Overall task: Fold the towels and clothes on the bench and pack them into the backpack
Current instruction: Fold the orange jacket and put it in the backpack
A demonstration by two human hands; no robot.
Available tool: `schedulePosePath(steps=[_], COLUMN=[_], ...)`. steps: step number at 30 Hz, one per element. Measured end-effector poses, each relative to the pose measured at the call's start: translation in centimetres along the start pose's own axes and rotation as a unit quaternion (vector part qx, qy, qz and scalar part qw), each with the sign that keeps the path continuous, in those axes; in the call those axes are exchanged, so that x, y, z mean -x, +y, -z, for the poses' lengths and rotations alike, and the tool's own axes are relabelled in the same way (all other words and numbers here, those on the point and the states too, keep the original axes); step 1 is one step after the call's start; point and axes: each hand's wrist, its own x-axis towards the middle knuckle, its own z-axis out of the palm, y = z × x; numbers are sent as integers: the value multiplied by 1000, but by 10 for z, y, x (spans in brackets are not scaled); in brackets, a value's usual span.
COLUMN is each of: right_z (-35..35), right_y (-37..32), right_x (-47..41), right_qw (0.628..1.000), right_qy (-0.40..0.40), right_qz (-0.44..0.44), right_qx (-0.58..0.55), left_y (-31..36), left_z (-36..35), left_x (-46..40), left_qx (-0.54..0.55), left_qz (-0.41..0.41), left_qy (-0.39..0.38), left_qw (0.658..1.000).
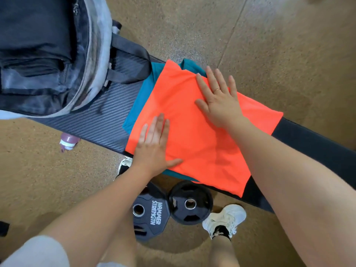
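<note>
An orange cloth (194, 135) lies folded flat across the black bench (100, 120), on top of a teal garment (143, 93) that shows at its left and near edges. My left hand (154, 149) presses flat on the orange cloth near its front left corner, fingers straight. My right hand (217, 97) presses flat on its far side, fingers spread. The grey backpack (96, 54) stands open on the bench's left end, with dark folded fabric (34, 35) inside it.
Two black weight plates (150, 214) lie on the floor under the bench's near edge, beside my white shoes (225, 218). A purple bottle (68, 142) stands on the floor left of the bench. Tan floor surrounds the bench.
</note>
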Motion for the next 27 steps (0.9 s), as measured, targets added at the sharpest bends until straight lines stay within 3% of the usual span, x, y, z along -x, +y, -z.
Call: schedulePosePath(steps=[3, 7, 10, 14, 19, 22, 27], right_z=[5, 3, 4, 1, -12, -18, -20], right_y=[19, 59, 91, 112, 115, 112, 113], right_x=[28, 83, 113, 122, 109, 103, 116], right_qw=[992, 952, 897, 783, 778, 760, 762], right_qy=[22, 84, 95, 136, 140, 161, 171], right_qz=[-61, -232, -340, -389, -375, -383, -371], right_qx=[-106, -183, -266, -465, -485, -500, -503], left_y=[10, 52, 102, 159, 184, 182, 182], left_z=[9, 14, 12, 4, -10, -13, 6], left_x=[0, -1, -2, -6, -1, 3, 8], left_qx=[8, 27, 70, 12, -32, -73, -43], left_qz=[-1, -151, -253, -362, -364, -315, -264], left_qy=[14, 62, 62, 11, -28, -41, -36], left_qw=[1000, 986, 963, 932, 931, 945, 963])
